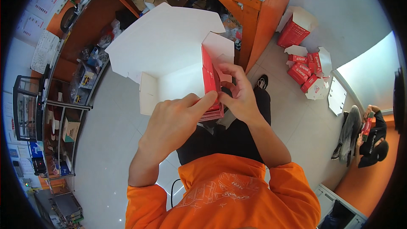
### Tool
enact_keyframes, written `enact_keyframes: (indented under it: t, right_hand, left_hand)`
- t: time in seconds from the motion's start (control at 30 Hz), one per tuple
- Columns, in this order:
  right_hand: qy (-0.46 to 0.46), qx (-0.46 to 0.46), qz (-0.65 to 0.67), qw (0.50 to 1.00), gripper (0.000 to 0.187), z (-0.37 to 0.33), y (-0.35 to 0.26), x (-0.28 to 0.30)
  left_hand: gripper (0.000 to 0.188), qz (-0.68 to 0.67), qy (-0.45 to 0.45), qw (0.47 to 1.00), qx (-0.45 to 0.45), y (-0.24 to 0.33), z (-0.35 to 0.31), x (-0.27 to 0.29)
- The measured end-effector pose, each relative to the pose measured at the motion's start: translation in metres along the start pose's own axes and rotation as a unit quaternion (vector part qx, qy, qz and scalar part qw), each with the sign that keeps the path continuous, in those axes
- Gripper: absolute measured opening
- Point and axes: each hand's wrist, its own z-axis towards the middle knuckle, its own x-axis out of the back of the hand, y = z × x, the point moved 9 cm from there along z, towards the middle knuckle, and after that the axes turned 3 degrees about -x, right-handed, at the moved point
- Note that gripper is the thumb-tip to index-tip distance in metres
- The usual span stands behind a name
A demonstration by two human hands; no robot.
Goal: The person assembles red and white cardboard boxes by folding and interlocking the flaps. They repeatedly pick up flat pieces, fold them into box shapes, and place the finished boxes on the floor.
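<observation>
Just in front of my body is a large open carton with a white inside [180,80]; its broad white flap [165,38] stands out toward the far left. At its right side is a stack of flat red cardboard pieces [210,76], their layered edges showing at the near end. My left hand [174,116] is closed on the near part of the stack, thumb laid along the top. From the right, my right hand [240,95] curls its fingers over the same pieces, thumb pressed against them. Both hands meet there, and part of their grip is hidden.
An orange workbench [271,17] stands ahead, with clutter beneath it. Shelving [63,101] runs along the left. Several red-and-white boxes [303,70] lie on the floor at right, near a flat white sheet [337,96]. Another person [373,140] sits at far right, holding a red box.
</observation>
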Motion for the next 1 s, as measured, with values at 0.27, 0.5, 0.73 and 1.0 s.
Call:
enact_keyframes:
  t: [0.27, 0.5, 0.73, 1.0]
  right_hand:
    - [0.029, -0.047, 0.041, 0.998, 0.061, -0.020, 0.013, 0.013]
    - [0.015, -0.032, -0.068, 0.997, 0.051, -0.021, 0.009, 0.014]
    - [0.008, 0.008, -0.158, 0.987, 0.040, -0.015, -0.014, 0.010]
    - [0.121, 0.072, -0.361, 0.922, 0.023, -0.005, -0.036, 0.011]
  left_hand:
    - [0.038, 0.041, -0.067, 0.995, -0.064, 0.026, 0.001, -0.037]
    - [0.040, -0.116, -0.118, 0.979, -0.115, 0.029, 0.005, -0.028]
    - [0.022, 0.152, 0.063, 0.966, -0.197, 0.011, 0.048, -0.004]
    - [0.015, 0.071, 0.049, 0.963, -0.256, 0.010, 0.041, -0.015]
